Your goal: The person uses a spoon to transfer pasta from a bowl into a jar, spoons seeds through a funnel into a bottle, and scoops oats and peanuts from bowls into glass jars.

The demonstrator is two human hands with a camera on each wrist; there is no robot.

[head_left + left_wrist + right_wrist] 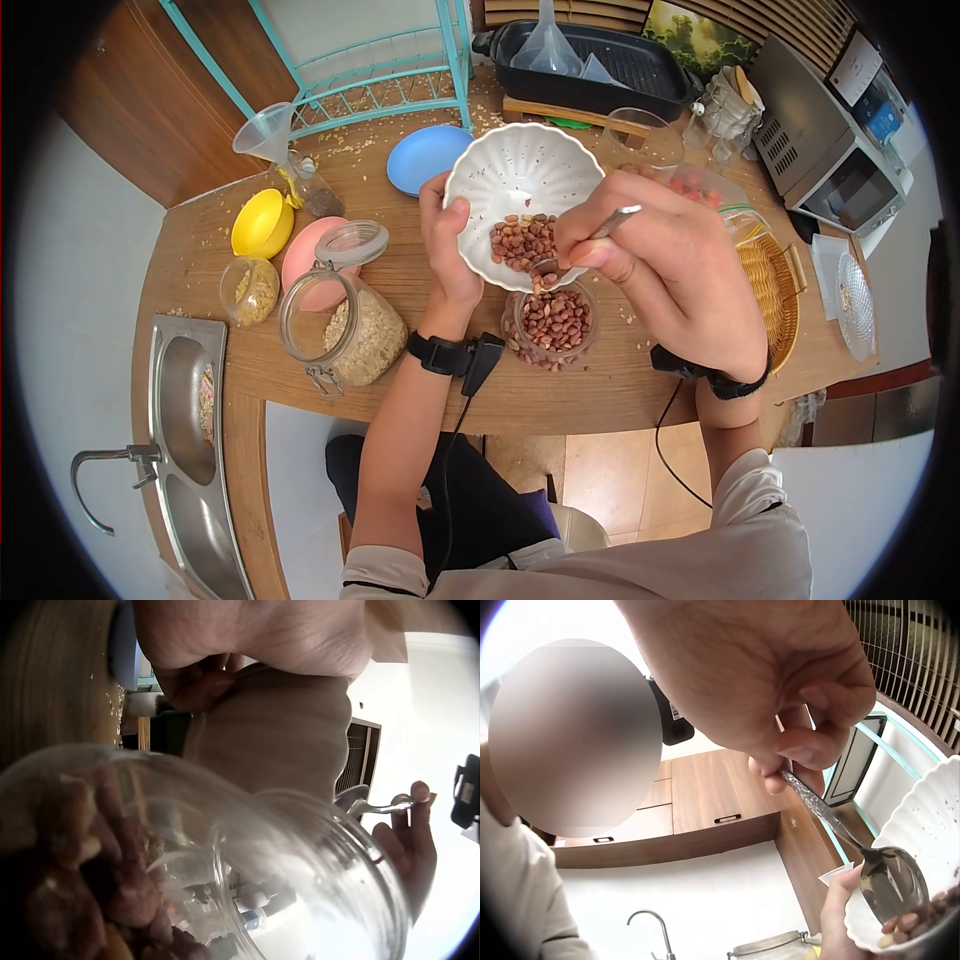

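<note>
The left hand (455,240) grips a white fluted bowl (525,160) by its left side, tilted over a glass jar (508,325). Reddish-brown nuts (522,240) lie in the lower part of the bowl, and more fill the jar below. In the right hand (680,270) is a metal spoon (817,802), pinched by its handle, with its head at the bowl's lower rim among the nuts. Seen from the left wrist, the jar (300,847) stands in front of the bowl (270,735).
At left are an open jar of oats (370,335), a pink plate (300,262), a yellow bowl (262,225) and a sink (190,400). Behind stand a blue plate (425,160), a turquoise rack (380,105) and a black pan (640,85). A wicker basket (775,290) is on the right.
</note>
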